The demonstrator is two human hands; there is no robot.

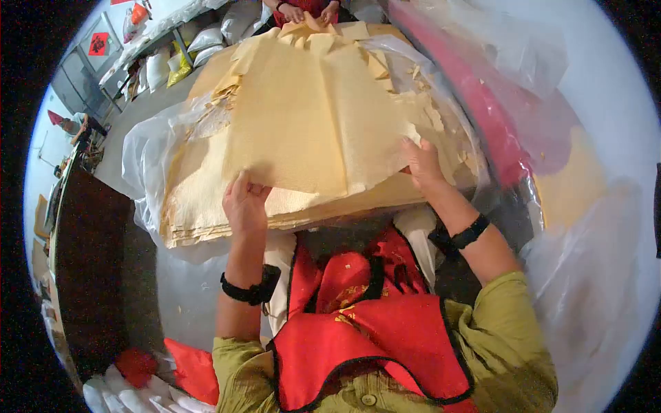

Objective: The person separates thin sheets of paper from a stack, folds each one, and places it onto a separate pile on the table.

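Left hand (246, 204) pinched between thumb and fingers on one near corner, and right hand (423, 162) gripping the other, a person seated in a red apron (368, 337) trimmed in black holds the near edge of a thin, pale yellow sheet (286, 131) with a finely textured surface. The sheet spreads over the middle of a broad stack of similar sheets (189, 189), a crease running lengthwise down it toward the near edge. Across the stack, a co-worker's hands (292, 14) are at bunched yellow material by the far end; whether it is part of the same sheet cannot be told. Torn yellow scraps (420, 79) lie along the stack's right side, and clear plastic sheeting (141, 151) shows around its edges. Black bands (250, 288) circle both of the person's wrists, below olive-green sleeves (242, 375). Beyond, at upper left, white sacks (206, 38) rest near a yellow sack (180, 69), and a red paper sign (98, 44) bears a dark character.
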